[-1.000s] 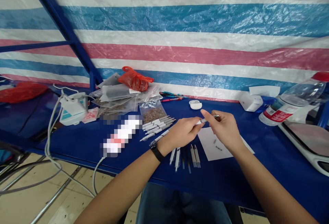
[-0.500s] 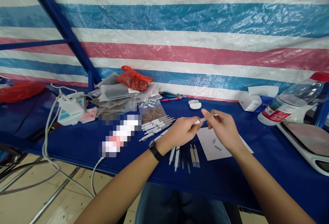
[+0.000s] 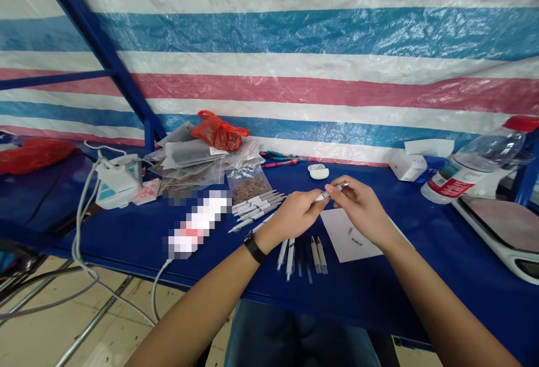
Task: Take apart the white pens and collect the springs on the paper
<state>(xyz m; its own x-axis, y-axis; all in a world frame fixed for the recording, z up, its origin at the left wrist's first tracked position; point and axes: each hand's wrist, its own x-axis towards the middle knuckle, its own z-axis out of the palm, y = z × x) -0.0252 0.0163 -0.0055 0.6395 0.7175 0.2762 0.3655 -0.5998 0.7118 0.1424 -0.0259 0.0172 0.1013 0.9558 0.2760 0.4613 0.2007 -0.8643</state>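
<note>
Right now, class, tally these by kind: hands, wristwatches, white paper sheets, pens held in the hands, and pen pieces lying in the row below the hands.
Hands: 2 (left hand, right hand)
Wristwatch: 1
White paper sheet: 1
Held pen: 1
Pen pieces: 6
Total: 11

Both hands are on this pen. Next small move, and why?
Probably shift the pen over the paper: the left hand and right hand hold it just beyond the paper's edge, and small parts lie on the paper, so anything dropped would land with them.
</note>
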